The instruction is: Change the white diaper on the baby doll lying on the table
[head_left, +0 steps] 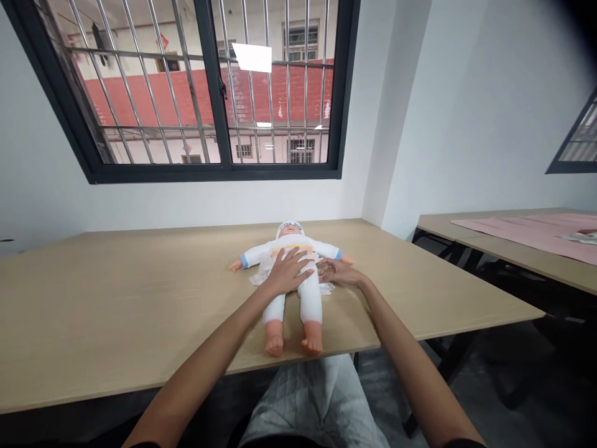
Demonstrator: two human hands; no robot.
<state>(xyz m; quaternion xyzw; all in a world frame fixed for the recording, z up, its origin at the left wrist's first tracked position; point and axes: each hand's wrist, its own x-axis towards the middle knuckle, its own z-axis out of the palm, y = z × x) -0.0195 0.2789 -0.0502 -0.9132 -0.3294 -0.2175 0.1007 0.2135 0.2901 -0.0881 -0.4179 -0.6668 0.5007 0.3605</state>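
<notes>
A baby doll in a white outfit with blue cuffs and a white cap lies on its back, its bare feet toward the table's near edge. My left hand rests on the doll's belly with the fingers spread. Beside the doll's right-hand side in the picture, my right hand touches the edge of a thin white cloth that lies under and around the doll's middle. The fingers of my right hand are bent, and whether they pinch the cloth is too small to tell.
The doll lies on a wooden table against the wall, below a barred window. To the right stands another table with a pink cloth on it.
</notes>
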